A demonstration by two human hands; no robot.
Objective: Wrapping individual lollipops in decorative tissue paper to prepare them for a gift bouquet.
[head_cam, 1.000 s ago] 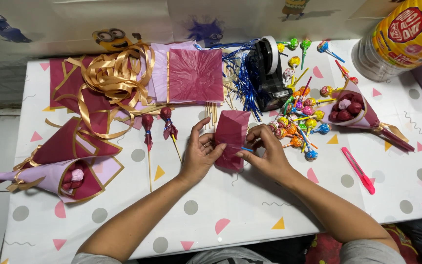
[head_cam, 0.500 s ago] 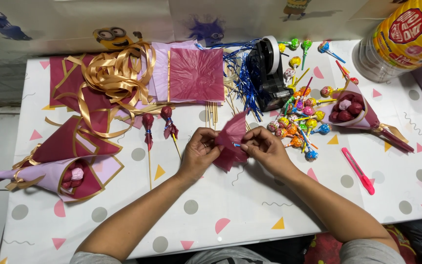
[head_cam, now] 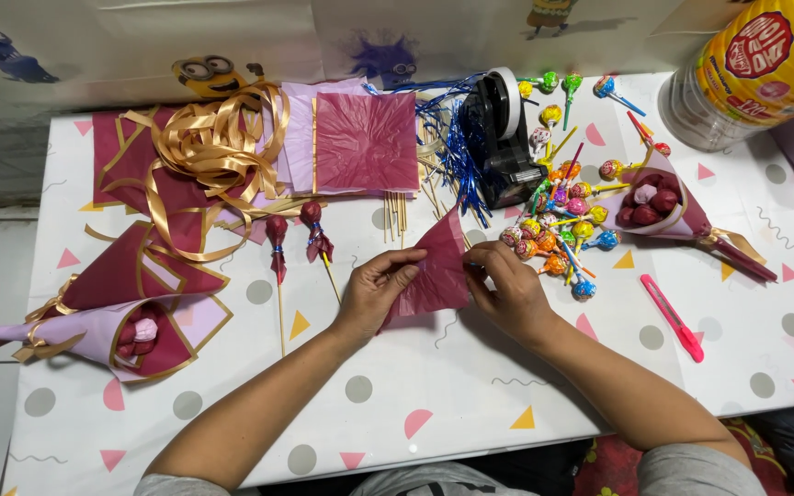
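left hand [head_cam: 374, 292] pinching maroon tissue square [head_cam: 434, 266] at its left edge | right hand [head_cam: 507, 289] gripping the right edge | square hovering over tabletop [head_cam: 434, 386] centre | risk: thin tissue likely tearing if pulled; right wrist nudging lollipops [head_cam: 553, 234] just beside it

Big jar [head_cam: 765, 69] cut off at top-right edge.

Maroon sheet [head_cam: 438, 271]: thin crinkled tissue paper, matt. Gold ribbon [head_cam: 209, 147]: satin, glossy. Tape dispenser [head_cam: 498, 138]: black plastic, semi-gloss. Lollipops [head_cam: 558, 225]: shiny foil-like wrappers on plastic sticks. Skewers [head_cam: 397, 213]: bare wood. Table cover [head_cam: 470, 386]: smooth, slight sheen. Pink cutter [head_cam: 673, 317]: glossy plastic.
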